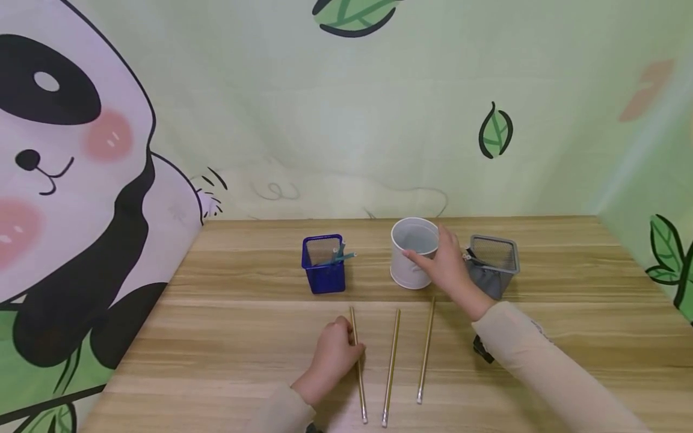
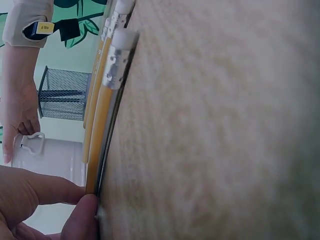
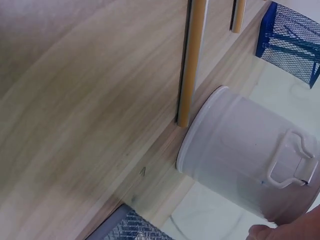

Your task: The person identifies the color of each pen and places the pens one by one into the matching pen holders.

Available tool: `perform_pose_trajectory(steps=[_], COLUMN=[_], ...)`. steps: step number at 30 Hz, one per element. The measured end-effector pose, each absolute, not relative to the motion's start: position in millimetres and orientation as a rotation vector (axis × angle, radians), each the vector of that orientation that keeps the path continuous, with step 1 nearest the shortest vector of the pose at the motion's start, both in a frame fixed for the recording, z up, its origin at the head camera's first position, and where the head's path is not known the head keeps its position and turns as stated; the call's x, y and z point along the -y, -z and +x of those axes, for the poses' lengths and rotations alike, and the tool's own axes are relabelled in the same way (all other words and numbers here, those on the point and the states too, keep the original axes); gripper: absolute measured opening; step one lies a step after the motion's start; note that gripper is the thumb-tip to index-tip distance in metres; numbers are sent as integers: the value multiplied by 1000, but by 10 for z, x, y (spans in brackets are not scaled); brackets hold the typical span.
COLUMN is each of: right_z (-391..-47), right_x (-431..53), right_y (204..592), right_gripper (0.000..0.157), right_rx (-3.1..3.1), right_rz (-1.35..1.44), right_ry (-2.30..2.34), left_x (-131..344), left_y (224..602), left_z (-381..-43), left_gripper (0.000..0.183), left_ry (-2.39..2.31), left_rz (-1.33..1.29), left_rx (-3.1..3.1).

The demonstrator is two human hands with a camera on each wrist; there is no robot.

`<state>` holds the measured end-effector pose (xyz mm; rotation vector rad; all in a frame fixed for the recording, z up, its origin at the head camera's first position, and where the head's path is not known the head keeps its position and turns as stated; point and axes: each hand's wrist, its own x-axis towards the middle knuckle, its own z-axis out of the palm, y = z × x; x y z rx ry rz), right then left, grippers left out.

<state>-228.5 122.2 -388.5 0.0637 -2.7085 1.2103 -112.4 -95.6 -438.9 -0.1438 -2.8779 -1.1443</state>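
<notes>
The right hand point(image 1: 453, 273) holds the white cup point(image 1: 403, 267) near its rim, covering part of it and of the grey basket point(image 1: 492, 282) beside it. The left hand point(image 1: 331, 356) pinches the leftmost pencil point(image 1: 361, 391), its thumb hiding a short stretch. The cup's handle point(image 3: 271, 174), hard to make out from the head camera, shows plainly in both wrist views; the right one cuts off the blue basket point(image 1: 327, 281) and most of the right hand. Two other pencils point(image 1: 392, 367) lie alongside on the wood-grain counter point(image 1: 216, 337), before a pale green wall point(image 1: 325, 120) with a panda point(image 1: 92, 174).
</notes>
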Motion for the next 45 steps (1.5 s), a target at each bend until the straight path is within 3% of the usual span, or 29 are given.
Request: perform_pose_trajectory(steps=[13,45], right_z=[-2300,-2311], right_x=[-1264,-1286], right_y=[3869,3889], right_gripper=[73,68], right_rx=[2673,2645], right_rz=[102,142], right_ry=[-1310,-1331], left_x=[919,829], left_y=[4355,4283], left_z=[-1111,-1153], left_gripper=[23,29], left_ry=[1095,1223], left_rz=[-140,-5], left_rx=[2894,2969])
